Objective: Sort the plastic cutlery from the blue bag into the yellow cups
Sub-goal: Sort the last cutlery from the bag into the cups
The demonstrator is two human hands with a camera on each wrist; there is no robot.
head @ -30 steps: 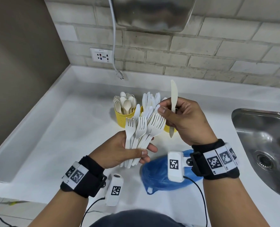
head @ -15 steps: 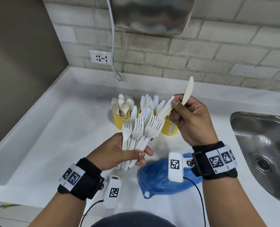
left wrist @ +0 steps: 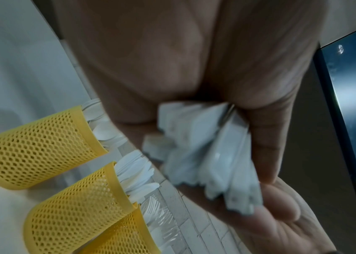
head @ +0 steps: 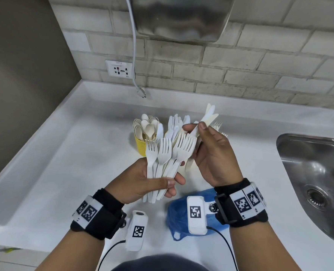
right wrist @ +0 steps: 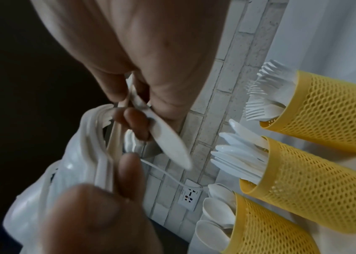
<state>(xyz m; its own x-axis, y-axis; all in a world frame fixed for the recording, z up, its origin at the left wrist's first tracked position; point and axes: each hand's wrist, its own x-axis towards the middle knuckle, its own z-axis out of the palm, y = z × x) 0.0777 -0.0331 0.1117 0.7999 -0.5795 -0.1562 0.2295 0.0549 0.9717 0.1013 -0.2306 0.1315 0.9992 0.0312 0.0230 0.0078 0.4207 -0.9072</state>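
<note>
My left hand (head: pixel 168 184) grips a fanned bundle of white plastic forks (head: pixel 166 155) by the handles (left wrist: pixel 211 163), tines up, above the counter. Just right of it, my right hand (head: pixel 196 128) pinches a few white knives (head: pixel 208 117) that point up and to the right, with its fingertips (right wrist: pixel 135 120) at the top of the bundle. Three yellow mesh cups stand behind the hands: spoons in one (right wrist: pixel 266 228), knives in the middle one (right wrist: pixel 307 189), forks in the third (right wrist: pixel 329 113). In the head view only the spoon cup (head: pixel 141 147) shows plainly. The blue bag (head: pixel 179 220) lies crumpled under my right wrist.
A steel sink (head: pixel 309 173) is sunk into the white counter (head: pixel 64 163) at the right. A brick wall behind carries a socket (head: pixel 119 70), a hanging white cable (head: pixel 140 91) and a metal box (head: pixel 181 16). A dark wall closes the left side.
My right hand has come down and left from beside the cups to the top of the fork bundle, and the knife it held upright now leans right. The left hand has hardly moved.
</note>
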